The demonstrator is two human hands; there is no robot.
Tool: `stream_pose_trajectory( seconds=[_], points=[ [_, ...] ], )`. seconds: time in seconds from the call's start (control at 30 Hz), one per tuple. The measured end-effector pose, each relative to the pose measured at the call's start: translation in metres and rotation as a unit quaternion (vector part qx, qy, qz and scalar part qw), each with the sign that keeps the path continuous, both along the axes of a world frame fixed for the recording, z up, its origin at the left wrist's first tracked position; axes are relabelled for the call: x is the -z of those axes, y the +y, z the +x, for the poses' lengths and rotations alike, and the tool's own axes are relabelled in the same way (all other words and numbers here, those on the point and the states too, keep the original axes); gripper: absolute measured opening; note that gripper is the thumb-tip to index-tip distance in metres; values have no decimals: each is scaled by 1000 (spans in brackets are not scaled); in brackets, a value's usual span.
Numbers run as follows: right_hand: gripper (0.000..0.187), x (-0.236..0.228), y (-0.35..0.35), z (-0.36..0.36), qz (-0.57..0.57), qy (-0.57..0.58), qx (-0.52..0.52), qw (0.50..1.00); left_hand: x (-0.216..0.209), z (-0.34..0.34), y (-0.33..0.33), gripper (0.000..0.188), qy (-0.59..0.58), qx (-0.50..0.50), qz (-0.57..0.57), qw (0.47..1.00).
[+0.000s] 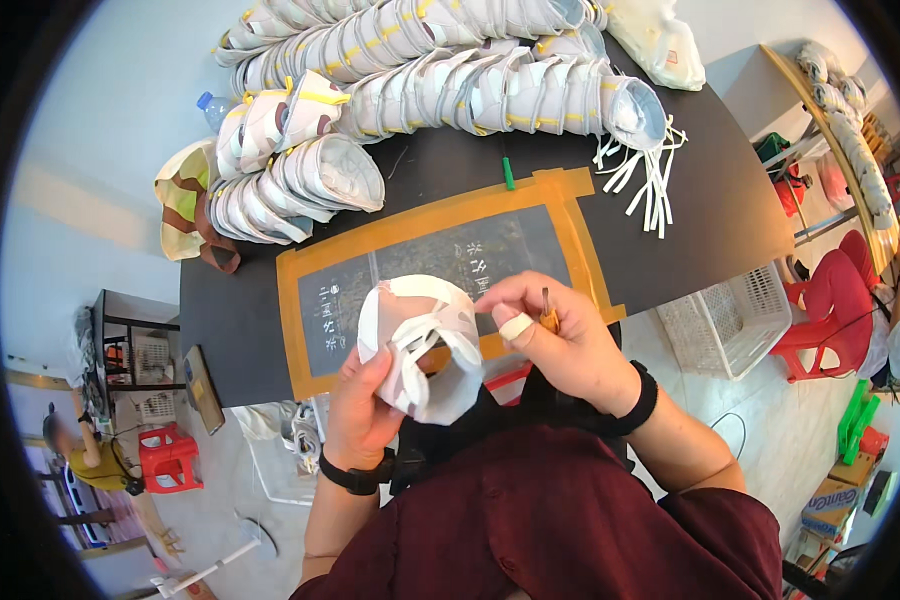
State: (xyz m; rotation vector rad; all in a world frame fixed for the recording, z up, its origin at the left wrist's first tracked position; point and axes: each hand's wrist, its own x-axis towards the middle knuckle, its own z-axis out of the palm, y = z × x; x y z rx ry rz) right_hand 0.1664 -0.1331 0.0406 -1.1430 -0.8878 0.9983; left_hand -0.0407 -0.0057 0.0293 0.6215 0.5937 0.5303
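Note:
My left hand [355, 412] grips the lower left side of a sewn fabric ring [432, 298] in pale camouflage, tilted so that its opening shows. White fabric strips [415, 340] lie bunched across its front. Curled around a small tool [549, 316] with an orange-brown handle and thin dark tip, my right hand [595, 360] is at the ring's right edge. Its index fingertip seems to meet the fabric there; whether it pinches it, I cannot tell. A pale wrap [516, 326] covers the right thumb. Both hands are above the near edge of the black table [715, 190].
Nested rows of similar fabric pieces [470, 95] fill the table's far side, with white strips [653, 190] hanging off one. Orange tape [440, 215] frames a dark sheet; a green pen [508, 174] lies beyond. A white crate [725, 320] stands right; people sit at both sides.

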Motion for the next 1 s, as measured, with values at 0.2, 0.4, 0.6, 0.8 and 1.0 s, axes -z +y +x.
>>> stream_pose_trajectory(
  seconds=[0.2, 0.4, 0.6, 0.8, 1.0],
  points=[
    [24, -20, 1, -6, -85, -86, -27, 992, 0, -4, -6, 24, 125, -3, 136, 983],
    [12, -6, 5, -13, 10, -90, 35, 995, 4, -4, -8, 25, 149, 15, 158, 976],
    [9, -1, 0, -2, -80, -84, -27, 993, -1, -6, -3, 32, 53, 10, 73, 996],
    [10, 0, -1, 7, -35, 48, -32, 998, -5, -2, 1, 23, 39, 5, 65, 997],
    [13, -4, -6, 17, -79, 44, -22, 996, -6, -3, 3, 24, 49, 2, 71, 996]
  ],
)
